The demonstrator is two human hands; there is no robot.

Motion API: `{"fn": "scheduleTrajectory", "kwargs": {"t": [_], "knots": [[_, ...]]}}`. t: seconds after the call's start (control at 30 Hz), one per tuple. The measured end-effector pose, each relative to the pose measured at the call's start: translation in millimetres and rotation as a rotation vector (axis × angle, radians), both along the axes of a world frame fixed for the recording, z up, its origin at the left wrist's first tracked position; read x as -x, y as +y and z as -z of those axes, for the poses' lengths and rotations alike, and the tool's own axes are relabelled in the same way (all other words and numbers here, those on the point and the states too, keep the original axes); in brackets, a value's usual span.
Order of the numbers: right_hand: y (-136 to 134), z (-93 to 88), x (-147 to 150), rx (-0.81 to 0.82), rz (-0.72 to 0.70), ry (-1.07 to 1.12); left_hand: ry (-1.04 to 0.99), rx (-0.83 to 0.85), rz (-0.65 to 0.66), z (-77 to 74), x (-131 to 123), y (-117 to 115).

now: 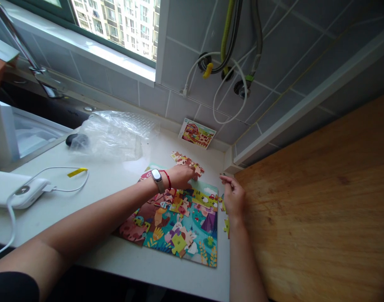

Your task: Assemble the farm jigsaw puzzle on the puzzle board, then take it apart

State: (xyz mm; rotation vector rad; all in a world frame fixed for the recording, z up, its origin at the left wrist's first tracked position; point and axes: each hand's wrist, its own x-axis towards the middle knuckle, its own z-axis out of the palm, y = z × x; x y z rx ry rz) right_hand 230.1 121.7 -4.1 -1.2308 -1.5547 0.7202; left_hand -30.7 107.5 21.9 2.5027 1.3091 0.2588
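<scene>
A colourful jigsaw puzzle board (192,235) lies on the white counter (94,197), with loose pieces resting on it. My left hand (182,176), wearing a watch and a red cord, reaches over the board's far edge and touches a cluster of loose pieces (186,161); its fingers are curled down onto them. My right hand (233,195) hovers at the board's right edge, fingers pinched near a small piece I cannot make out. More loose pieces (225,225) lie beside that wrist.
A puzzle reference card (197,133) leans against the tiled wall. A crumpled clear plastic bag (116,134) sits at the back left, a white power bank (15,191) with cable at the left. A wooden board (320,209) fills the right side. Hoses hang on the wall above.
</scene>
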Motion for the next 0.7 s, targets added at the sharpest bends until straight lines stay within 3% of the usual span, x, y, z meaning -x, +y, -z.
{"fn": "scheduleTrajectory", "kwargs": {"t": [0.17,0.37,0.7], "knots": [[6.0,7.5,-3.6,0.104,0.158,0.277,0.002,-0.001,-0.006,0.8,-1.1,-0.8],[3.1,6.6,3.0,0.236,0.135,0.405,0.008,-0.008,-0.018,2.0,-1.2,-1.8],[-1.7,5.8,10.6,0.333,0.09,0.413,0.031,0.004,-0.022,-2.1,-2.5,-4.2]]}}
